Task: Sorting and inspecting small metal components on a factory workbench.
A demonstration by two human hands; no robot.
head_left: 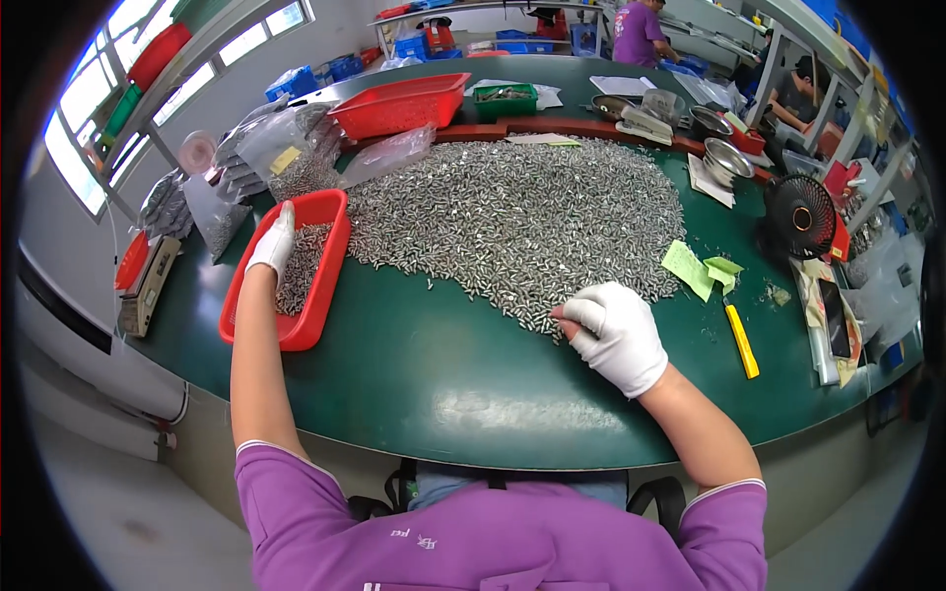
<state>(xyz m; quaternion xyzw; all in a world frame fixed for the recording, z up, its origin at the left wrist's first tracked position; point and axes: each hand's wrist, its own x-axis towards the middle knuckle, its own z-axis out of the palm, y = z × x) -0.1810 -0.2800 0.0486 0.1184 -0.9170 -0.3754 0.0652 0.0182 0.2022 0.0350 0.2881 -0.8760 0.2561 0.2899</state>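
Note:
A broad heap of small silvery metal pins point(522, 217) covers the middle of the green table. At its near edge, my right hand point(621, 337) is closed in a white glove with bare fingertips. Thumb and fingers come together beside the pins; whatever lies between them is too small to make out. My left hand point(276, 241), also gloved in white, reaches over the left side of a red plastic tray point(336, 256). Its fingers look stretched out, seen edge-on, above loose pins point(304, 264) that partly fill the tray.
Bags of pins point(305, 148) and a scale point(150, 286) stand left. A large red bin point(404, 103) and green basket point(506, 99) are behind the heap. Right are green paper slips point(690, 270), a yellow-handled tool point(741, 340), a black fan point(800, 217) and a phone point(835, 320). Co-workers sit beyond.

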